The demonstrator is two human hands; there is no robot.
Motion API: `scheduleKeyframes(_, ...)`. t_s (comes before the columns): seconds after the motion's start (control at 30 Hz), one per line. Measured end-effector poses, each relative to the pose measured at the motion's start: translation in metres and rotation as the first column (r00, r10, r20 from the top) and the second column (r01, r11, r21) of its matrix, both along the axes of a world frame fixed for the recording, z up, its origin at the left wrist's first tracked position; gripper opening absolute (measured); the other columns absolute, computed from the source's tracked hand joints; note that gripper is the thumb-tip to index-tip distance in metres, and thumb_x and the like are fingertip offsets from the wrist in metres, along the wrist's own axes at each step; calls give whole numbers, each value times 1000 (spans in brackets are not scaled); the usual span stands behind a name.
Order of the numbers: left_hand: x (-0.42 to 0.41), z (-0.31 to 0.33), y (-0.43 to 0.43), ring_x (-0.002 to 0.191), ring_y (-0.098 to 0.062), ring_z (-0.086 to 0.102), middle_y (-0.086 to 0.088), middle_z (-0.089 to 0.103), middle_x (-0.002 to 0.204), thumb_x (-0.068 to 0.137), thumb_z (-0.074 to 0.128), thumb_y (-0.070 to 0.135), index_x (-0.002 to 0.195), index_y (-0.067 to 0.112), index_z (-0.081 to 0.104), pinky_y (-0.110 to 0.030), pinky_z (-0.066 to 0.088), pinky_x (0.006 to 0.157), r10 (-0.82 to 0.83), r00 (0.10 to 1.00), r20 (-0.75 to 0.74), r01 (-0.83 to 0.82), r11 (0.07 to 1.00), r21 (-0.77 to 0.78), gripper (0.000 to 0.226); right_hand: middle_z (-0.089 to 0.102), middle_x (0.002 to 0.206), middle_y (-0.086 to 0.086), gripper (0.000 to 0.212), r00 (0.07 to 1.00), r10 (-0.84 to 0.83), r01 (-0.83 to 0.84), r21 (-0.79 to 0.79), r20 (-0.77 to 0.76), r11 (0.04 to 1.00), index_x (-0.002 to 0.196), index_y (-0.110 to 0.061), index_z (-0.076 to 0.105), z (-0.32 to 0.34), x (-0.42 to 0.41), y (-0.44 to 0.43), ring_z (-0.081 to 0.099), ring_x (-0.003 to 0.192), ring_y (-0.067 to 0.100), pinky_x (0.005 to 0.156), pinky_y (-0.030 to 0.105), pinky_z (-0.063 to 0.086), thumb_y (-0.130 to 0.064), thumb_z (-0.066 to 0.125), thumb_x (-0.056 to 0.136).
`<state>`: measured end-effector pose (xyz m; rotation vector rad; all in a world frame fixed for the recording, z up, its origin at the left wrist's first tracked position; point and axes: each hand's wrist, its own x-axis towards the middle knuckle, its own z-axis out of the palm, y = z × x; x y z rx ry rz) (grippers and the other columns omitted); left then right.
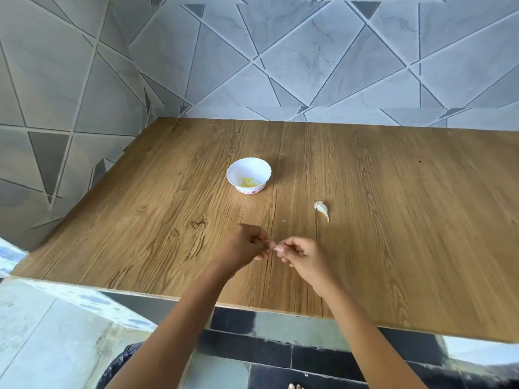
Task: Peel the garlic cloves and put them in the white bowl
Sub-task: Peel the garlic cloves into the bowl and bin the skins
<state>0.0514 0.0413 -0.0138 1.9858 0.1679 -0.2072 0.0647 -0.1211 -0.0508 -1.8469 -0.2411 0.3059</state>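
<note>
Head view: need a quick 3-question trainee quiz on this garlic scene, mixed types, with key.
1. True or false: the white bowl is empty.
2. The unpeeled clove on the table lies: A) left of the bowl, B) right of the bowl, nearer the person, C) in the bowl.
3. How many hands touch the bowl?
Key: 1. False, peeled garlic lies in it. 2. B. 3. Zero; left hand and right hand pinch a small piece together over the table.

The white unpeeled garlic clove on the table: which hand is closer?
Right. The right hand is nearer the person and slightly left of the white unpeeled garlic clove; the left hand lies farther left.
</note>
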Motion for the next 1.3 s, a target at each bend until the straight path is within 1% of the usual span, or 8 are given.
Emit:
scheduleKeyframes(0.1,3,-1,0,64,-9,64,-9,70,75,88,67,14,80,10,68,-20,55,64,-29,998,-52,31,999,43,9,63,79,-2,9,950,-36,92,-166,310,982,88,-12,62,-12,-4,7,56,68,8,60,19,44,-14,55,94)
scheduleKeyframes(0.27,2,-2,0,62,-9,66,-3,68,66,89,64,17,81,5,67,-17,54,59,-35,961,-274,-74,923,-377,15,57,78,2,10,617,-16,295,-213,787,932,89,-13,50,-29,-2,10,53,65,11,55,21,45,-14,40,91)
scheduleKeyframes(0.37,4,-9,0,63,-9,66,-3,69,68,87,66,18,82,6,67,-18,54,60,4,964,-266,-105,925,-366,13,59,79,-1,15,820,-103,248,-187,564,951,89,-11,56,-27,-5,13,57,68,14,59,26,49,-20,46,96)
scheduleKeyframes(0.43,6,-13,-1,66,-11,63,-4,67,71,87,68,16,81,7,66,-20,53,64,26,991,-130,-57,970,-238,10,57,76,-3,14,985,-162,167,-94,56,981,87,-14,58,-10,-6,15,55,68,12,61,25,46,-18,50,97)
scheduleKeyframes(0.53,7,-13,2,66,-15,58,-5,65,70,85,68,10,78,9,66,-26,50,66,-28,998,55,36,990,-136,7,57,73,-1,15,885,-109,212,184,-452,960,86,-11,61,9,0,10,52,63,9,58,19,45,-15,52,97)
scheduleKeyframes(0.97,13,-13,12,61,-8,61,-4,67,70,88,62,3,77,9,68,-22,53,64,-75,995,67,79,995,-58,14,68,70,-6,7,974,-176,181,-24,140,983,87,-18,73,2,3,5,63,63,9,60,27,54,-14,73,82)
scheduleKeyframes(1.13,15,-12,15,64,-8,62,-4,67,71,88,63,4,79,9,68,-24,53,65,-152,986,67,154,988,-15,11,71,79,2,6,996,-89,90,46,-14,995,89,-16,70,10,1,4,65,68,7,62,18,53,-11,67,86)
scheduleKeyframes(1.3,12,-6,16,74,-9,63,-3,66,77,91,60,6,87,7,66,-19,51,68,-255,965,57,261,939,-226,7,66,71,3,9,874,86,98,346,-478,933,89,-3,67,23,5,-1,61,61,8,58,15,51,-3,58,89)
